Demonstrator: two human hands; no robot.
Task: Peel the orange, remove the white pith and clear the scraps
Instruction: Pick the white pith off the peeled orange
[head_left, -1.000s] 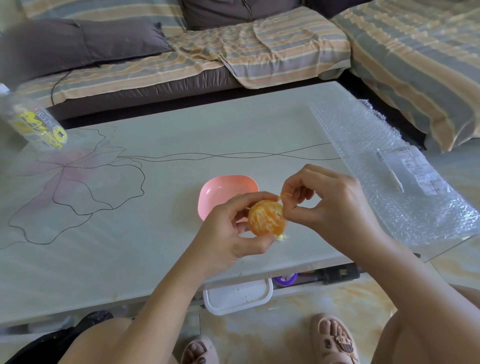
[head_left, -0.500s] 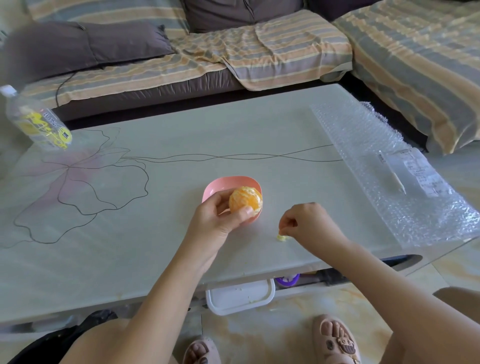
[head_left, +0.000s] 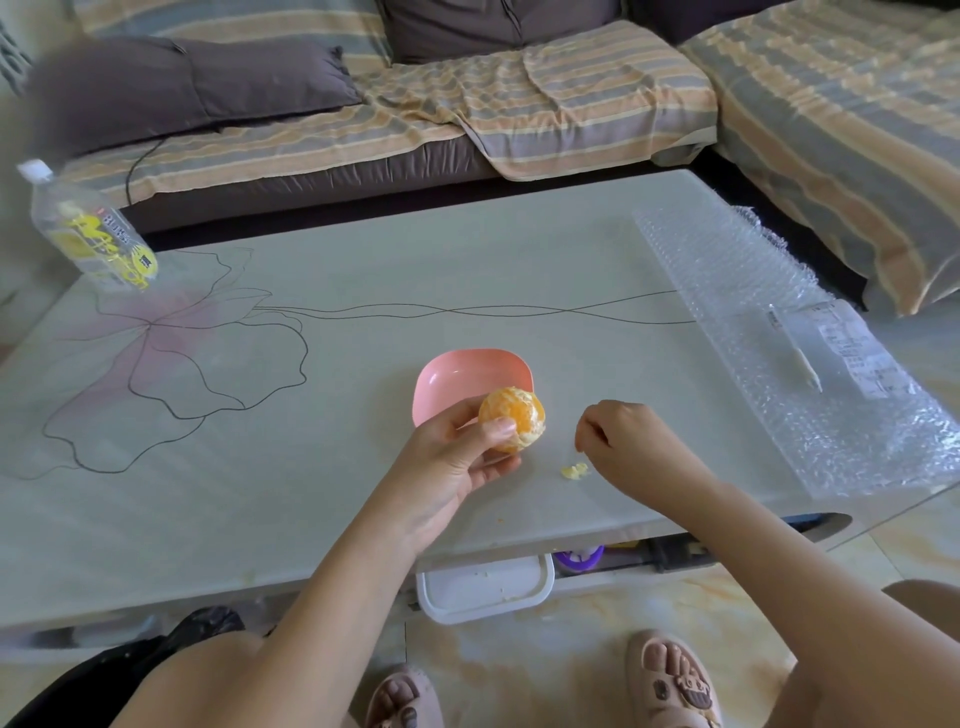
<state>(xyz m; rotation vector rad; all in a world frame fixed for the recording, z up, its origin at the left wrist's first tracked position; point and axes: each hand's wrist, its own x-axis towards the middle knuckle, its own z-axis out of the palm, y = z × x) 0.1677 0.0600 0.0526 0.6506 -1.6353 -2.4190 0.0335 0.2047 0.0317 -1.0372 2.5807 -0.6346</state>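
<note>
My left hand (head_left: 457, 460) grips the peeled orange (head_left: 514, 415) between thumb and fingers, just above the near right corner of the pink dish (head_left: 462, 371). The orange shows bare segments with thin white streaks. A small pile of pale pith scraps (head_left: 574, 471) lies on the table to the right of the orange. My right hand (head_left: 631, 447) hovers just beside and above those scraps, fingers curled in, with nothing visible between them. The pink dish looks empty inside.
A sheet of bubble wrap (head_left: 769, 312) with a paper label and a white stick covers the table's right end. A plastic bottle (head_left: 88, 234) stands at the far left corner. A white tub (head_left: 483, 590) sits under the table's near edge, with sofas behind.
My right hand left the orange, dropped to the table at the pith scraps, and has now lifted slightly. My left hand carried the orange over to the pink dish's edge.
</note>
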